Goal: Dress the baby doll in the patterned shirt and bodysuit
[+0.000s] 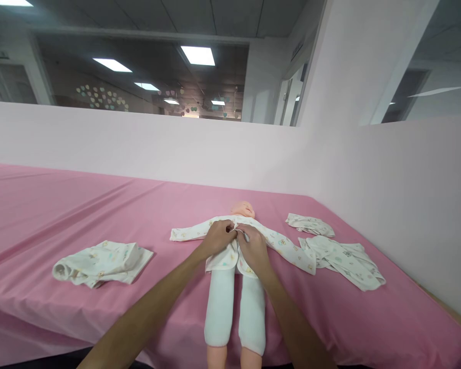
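A baby doll (244, 208) lies on its back, head away from me, in a white patterned long-sleeved top (286, 246) and white trousers (219, 307). The top's sleeves are spread out to both sides. My left hand (218, 237) is closed at the upper chest of the top, its fingertips pinching a thin white tie (235, 229). Close beside it, my right hand (252, 246) is closed too and grips the tie from the other side. Both hands cover part of the top's front. Below them its two front edges part slightly.
The bed has a pink sheet (169, 318). A folded patterned garment (103, 262) lies at the left. At the right are a small folded cloth (311, 224) and a larger crumpled garment (349, 260), near the right sleeve. White walls (138, 148) with windows stand behind and right.
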`<state>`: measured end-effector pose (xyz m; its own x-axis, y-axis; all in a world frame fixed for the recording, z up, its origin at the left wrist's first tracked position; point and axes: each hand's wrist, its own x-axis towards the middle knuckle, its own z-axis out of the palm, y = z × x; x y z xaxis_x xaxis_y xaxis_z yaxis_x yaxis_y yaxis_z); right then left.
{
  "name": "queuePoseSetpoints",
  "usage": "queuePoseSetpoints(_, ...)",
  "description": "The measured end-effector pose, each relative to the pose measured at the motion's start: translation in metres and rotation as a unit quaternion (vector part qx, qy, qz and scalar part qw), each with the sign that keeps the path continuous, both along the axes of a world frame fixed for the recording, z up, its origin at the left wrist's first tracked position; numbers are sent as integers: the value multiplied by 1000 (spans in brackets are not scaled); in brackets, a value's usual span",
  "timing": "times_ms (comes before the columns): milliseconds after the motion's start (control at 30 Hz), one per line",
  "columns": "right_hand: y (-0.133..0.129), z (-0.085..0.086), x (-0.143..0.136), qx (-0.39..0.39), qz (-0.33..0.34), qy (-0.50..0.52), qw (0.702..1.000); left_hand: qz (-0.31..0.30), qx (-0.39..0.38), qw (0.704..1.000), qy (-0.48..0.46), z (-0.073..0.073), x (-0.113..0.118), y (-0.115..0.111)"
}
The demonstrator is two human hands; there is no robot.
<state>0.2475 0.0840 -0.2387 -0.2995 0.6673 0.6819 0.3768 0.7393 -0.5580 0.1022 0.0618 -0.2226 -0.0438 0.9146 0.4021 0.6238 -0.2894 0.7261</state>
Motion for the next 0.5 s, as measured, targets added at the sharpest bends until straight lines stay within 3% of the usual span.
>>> queuePoseSetpoints(133,1,-1,0,27,-3,-23,999,-54,-118,983,-133,2,-8,1)
queuePoseSetpoints(267,0,-2,-2,36,-11,-56,998,-44,-118,978,-165,2,-9,3)
queuePoseSetpoints(500,-2,-3,-1,-3,-27,-24,999,-71,-123,973,-184,1,-8,2)
